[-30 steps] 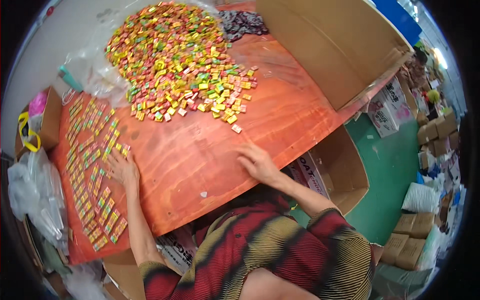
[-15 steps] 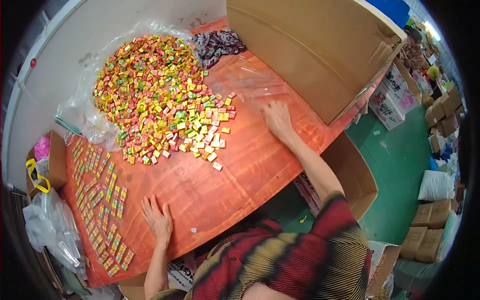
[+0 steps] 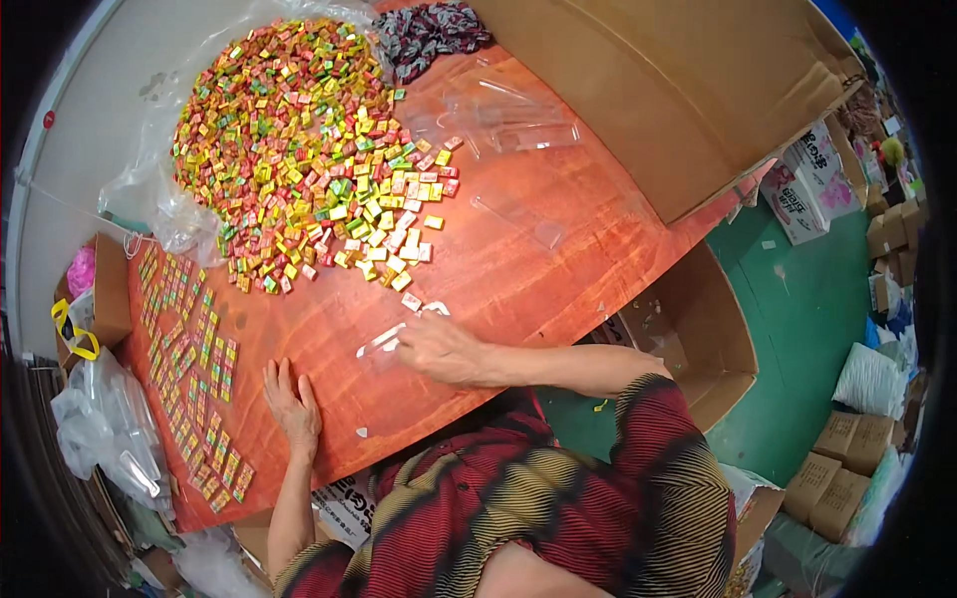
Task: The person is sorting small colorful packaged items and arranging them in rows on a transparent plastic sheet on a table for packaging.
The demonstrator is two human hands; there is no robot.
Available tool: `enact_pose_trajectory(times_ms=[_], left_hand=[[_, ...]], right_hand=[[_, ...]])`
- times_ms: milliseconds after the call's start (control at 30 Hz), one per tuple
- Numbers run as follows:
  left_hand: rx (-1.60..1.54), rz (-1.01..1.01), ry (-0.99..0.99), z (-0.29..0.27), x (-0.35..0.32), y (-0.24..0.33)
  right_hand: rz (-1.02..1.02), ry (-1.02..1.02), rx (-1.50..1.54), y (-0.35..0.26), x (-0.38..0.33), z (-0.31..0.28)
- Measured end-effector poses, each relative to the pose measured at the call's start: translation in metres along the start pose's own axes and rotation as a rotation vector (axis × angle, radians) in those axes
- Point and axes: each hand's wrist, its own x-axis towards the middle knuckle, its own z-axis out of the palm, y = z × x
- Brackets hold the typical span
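Note:
My right hand (image 3: pixel 447 351) is closed on a small clear plastic case (image 3: pixel 379 346) near the front middle of the red table (image 3: pixel 478 264). My left hand (image 3: pixel 292 407) lies with its fingers apart on the tabletop, holding nothing. Beyond both hands spreads a big heap of small wrapped sweets (image 3: pixel 289 149) in yellow, red and green, partly resting on clear plastic film (image 3: pixel 155 204). One loose sweet (image 3: pixel 411 301) lies just past the case. Left of my left hand, rows of sweets (image 3: pixel 189 369) are laid out in short strips.
More clear plastic cases (image 3: pixel 523 125) lie at the far right, with one thin case (image 3: pixel 513 219) nearer. A large cardboard sheet (image 3: pixel 658 90) borders the right side. A patterned cloth (image 3: pixel 434 38) sits at the back. An open carton (image 3: pixel 698 334) stands below the right edge.
My right hand has come from the far right toward me and leftward, and now holds a clear plastic case. My left hand still lies on the table. The view has shifted somewhat.

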Motion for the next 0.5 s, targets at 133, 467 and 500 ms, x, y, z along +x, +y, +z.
enact_pose_trajectory(times_ms=[133, 467, 500], left_hand=[[0.001, -0.020, -0.007, 0.000, -0.006, -0.005], [-0.002, 0.030, 0.077, 0.003, 0.004, 0.012], [0.004, 0.043, 0.080, 0.003, 0.002, 0.011]], right_hand=[[-0.044, 0.058, 0.019, -0.019, -0.001, 0.016], [0.137, -0.446, 0.422, -0.002, 0.026, 0.004], [0.135, -0.428, 0.400, -0.002, 0.026, 0.002]])
